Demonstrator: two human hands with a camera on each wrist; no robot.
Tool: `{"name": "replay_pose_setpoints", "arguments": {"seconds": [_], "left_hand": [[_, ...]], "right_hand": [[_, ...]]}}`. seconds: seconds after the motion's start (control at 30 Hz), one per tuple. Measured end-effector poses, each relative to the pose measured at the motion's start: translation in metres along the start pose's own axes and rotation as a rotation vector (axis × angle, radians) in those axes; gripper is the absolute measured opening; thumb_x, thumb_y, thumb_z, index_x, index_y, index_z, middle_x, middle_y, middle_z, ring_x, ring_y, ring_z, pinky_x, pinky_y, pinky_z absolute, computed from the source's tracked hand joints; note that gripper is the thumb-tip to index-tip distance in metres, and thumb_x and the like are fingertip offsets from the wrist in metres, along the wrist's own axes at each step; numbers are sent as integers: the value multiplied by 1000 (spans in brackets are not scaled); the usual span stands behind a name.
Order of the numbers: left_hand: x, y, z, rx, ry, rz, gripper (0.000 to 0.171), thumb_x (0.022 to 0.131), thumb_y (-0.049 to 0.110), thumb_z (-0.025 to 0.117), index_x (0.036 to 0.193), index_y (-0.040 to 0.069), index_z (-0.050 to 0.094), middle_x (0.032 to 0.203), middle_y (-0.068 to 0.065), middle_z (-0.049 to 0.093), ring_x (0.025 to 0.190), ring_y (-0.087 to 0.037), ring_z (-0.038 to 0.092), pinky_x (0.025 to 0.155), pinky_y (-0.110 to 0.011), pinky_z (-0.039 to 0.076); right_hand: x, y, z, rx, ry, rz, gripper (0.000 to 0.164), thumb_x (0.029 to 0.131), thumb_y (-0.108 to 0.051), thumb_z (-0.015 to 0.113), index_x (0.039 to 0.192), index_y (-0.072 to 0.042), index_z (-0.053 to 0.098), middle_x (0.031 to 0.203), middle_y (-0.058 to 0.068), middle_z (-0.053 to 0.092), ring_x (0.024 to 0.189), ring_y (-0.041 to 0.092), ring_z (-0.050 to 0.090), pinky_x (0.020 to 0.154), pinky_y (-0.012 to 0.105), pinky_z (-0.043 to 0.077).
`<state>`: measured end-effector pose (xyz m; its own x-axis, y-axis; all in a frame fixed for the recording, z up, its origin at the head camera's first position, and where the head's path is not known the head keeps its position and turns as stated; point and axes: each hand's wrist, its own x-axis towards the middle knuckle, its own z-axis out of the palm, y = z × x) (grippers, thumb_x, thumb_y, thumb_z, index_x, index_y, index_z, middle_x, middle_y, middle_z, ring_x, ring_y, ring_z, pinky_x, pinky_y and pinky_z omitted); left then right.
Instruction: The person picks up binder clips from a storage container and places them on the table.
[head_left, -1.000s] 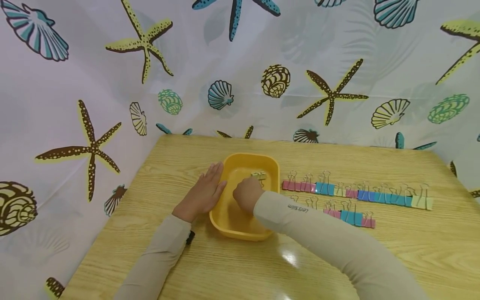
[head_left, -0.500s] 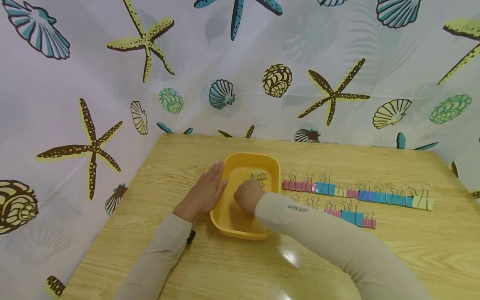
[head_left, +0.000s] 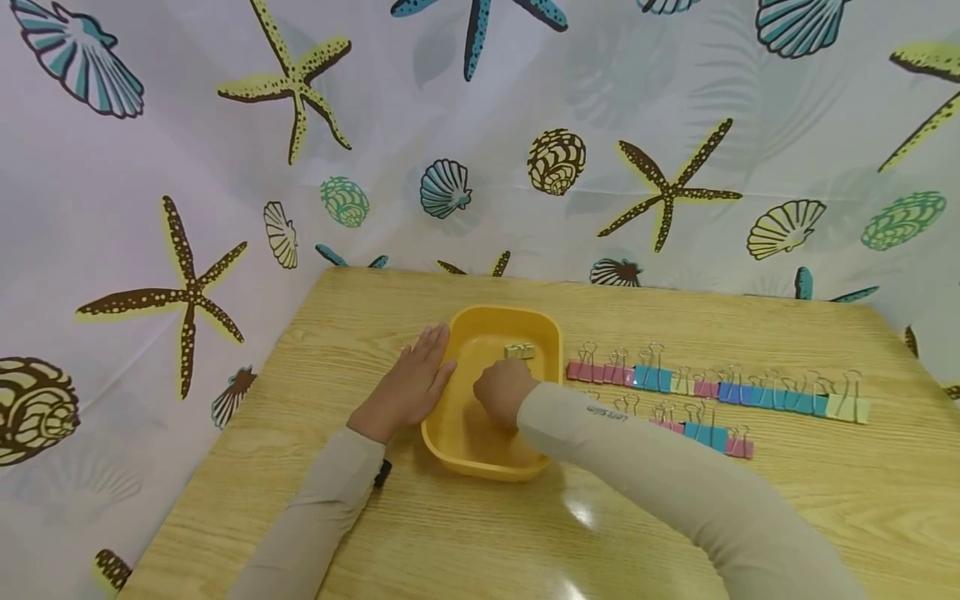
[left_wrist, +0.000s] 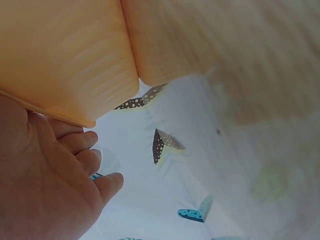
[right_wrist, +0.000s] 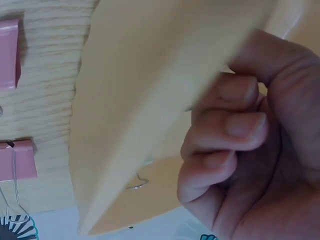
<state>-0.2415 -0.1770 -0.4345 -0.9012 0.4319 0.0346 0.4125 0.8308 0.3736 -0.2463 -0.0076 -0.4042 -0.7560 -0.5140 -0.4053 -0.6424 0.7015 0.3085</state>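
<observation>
A yellow plastic basin (head_left: 491, 473) stands on the wooden table. My left hand (head_left: 408, 379) rests along its left side with fingers extended; in the left wrist view the hand (left_wrist: 50, 170) lies against the outer wall. Inside the basin, my right hand (head_left: 504, 390) is low with its fingers curled. In the right wrist view thumb and index come together behind the basin wall (right_wrist: 135, 100), and I cannot tell whether they pinch anything. A yellow binder clip (head_left: 519, 351) lies just beyond the right hand, and a wire clip handle (right_wrist: 137, 184) shows beside the fingers.
To the basin's right, a long row of pink, blue and yellow binder clips (head_left: 652, 378) runs across the table (head_left: 360, 533). A shorter row (head_left: 705, 435) lies nearer, partly behind the right sleeve (head_left: 637, 450). A shell-patterned cloth (head_left: 495, 125) hangs behind.
My right hand has shifted slightly right inside the basin, and the wire handle seen near the yellow clip is now covered. The left hand stays against the side.
</observation>
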Motion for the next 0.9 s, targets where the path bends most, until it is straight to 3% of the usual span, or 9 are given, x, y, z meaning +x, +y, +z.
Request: {"name": "replay_pose_setpoints", "arguments": {"seconds": [0.27, 0.5, 0.73, 0.9], "left_hand": [[1, 0, -1, 6, -14, -13, 61, 106, 39, 21, 154, 4, 5, 160, -12, 7, 147, -28, 3, 116, -53, 11], [0, 0, 0, 12, -7, -6, 61, 106, 39, 22, 154, 5, 4, 160, -12, 8, 147, -28, 4, 116, -54, 13], [0, 2, -2, 9, 1, -14, 61, 106, 37, 23, 154, 4, 4, 160, -13, 8, 147, -29, 5, 116, -54, 12], [2, 4, -1, -2, -4, -11, 61, 106, 35, 26, 154, 3, 5, 160, -13, 8, 147, -29, 4, 115, -56, 12]], "right_hand": [[-15, 9, -14, 21, 47, -30, 13, 89, -14, 67, 101, -11, 68, 95, 4, 69, 87, 22, 65, 82, 42, 55], [-40, 22, -36, -19, 71, -14, 11, 79, -13, 75, 85, -13, 65, 78, -1, 63, 64, 14, 54, 62, 34, 56], [-63, 35, -59, 34, 154, -21, 12, 80, -13, 73, 79, -13, 61, 69, -2, 57, 58, 12, 48, 56, 34, 54], [-83, 50, -68, 80, 182, 17, 14, 82, -23, 74, 82, -14, 63, 73, -3, 60, 61, 14, 51, 55, 34, 53]]}}
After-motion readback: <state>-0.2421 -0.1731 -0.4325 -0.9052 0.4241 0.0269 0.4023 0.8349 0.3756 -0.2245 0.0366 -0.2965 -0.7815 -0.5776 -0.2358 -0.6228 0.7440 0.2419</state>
